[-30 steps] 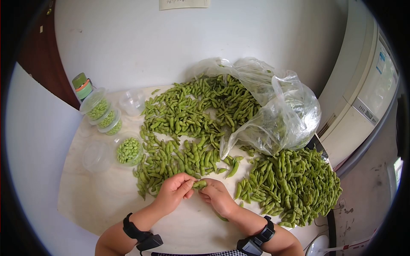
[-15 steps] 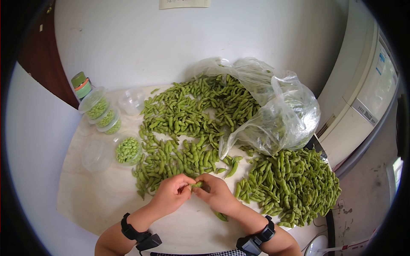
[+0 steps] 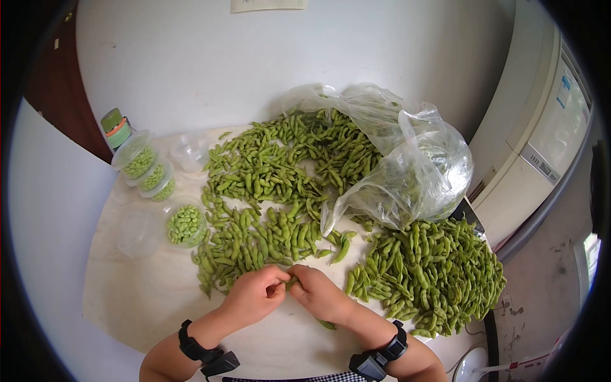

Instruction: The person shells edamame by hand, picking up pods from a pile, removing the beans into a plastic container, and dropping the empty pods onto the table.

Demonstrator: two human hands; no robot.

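Observation:
Between the fingertips of both hands is a green soybean pod (image 3: 291, 281), mostly covered by the fingers. My left hand (image 3: 258, 293) pinches one end, and my right hand (image 3: 318, 297) grips the other. Part of another pod (image 3: 327, 325) shows on the table beneath my right wrist. Just beyond my hands lies a spread of soybean pods (image 3: 254, 239). A larger heap of pods (image 3: 433, 274) sits to the right. An uncovered round tub of shelled beans (image 3: 185, 224) stands to the left of the spread.
Stacked tubs of beans (image 3: 153, 175) stand at the back left beside a green bottle (image 3: 116, 127). An unfilled clear tub (image 3: 190, 151) and a clear lid (image 3: 140, 233) are nearby. A clear plastic bag (image 3: 414, 169) of pods lies at the back right, near a white appliance (image 3: 534, 159).
The view has shifted slightly. My fingers have closed further over the pod, so less of it shows, and my right hand has turned a little with its thumb and fingers nearer the left hand.

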